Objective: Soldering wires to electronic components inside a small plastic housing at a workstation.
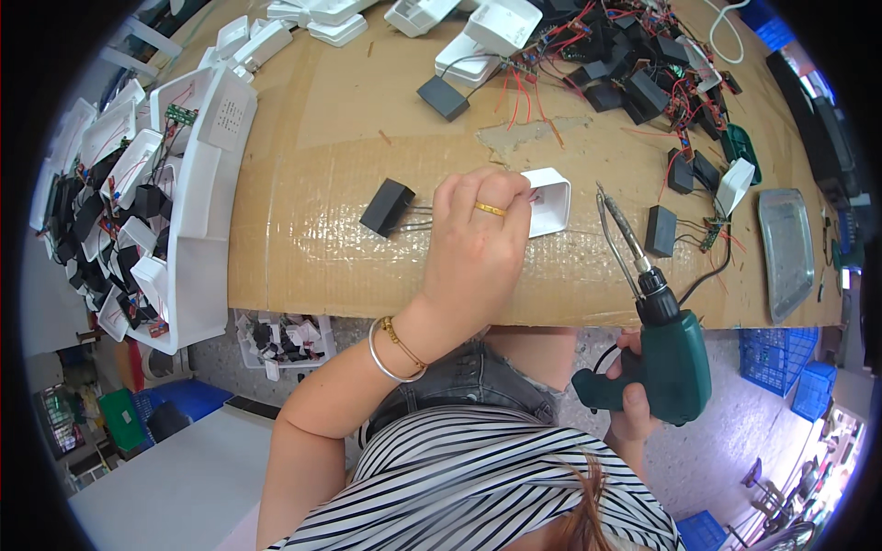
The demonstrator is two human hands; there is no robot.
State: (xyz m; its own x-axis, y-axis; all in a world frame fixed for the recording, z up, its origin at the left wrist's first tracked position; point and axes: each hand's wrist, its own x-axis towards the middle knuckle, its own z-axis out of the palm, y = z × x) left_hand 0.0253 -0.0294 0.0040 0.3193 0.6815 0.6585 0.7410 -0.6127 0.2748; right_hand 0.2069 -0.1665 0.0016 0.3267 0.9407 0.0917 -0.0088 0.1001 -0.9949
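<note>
My left hand (482, 225) is closed at the near-left edge of a small white plastic case (549, 207), its fingertips hidden behind the knuckles. Dark wires run out from under that hand to a black rectangular block (386, 208) lying on the cardboard to the left. A bit of red wire shows at the case's opening. In my right hand (634, 409), just past the table's front edge, is a green soldering gun (675, 367). The fingers wrap its handle, and its metal tip points up and away over the cardboard, to the right of the white case.
At left stands a white bin (207, 211) heaped with cases and wired parts. Black blocks with red-wired boards (634, 78) pile up at the far right. Another block (660, 230) with its board lies beyond the gun, beside a metal tray (786, 257). White cases (501, 26) sit at the back.
</note>
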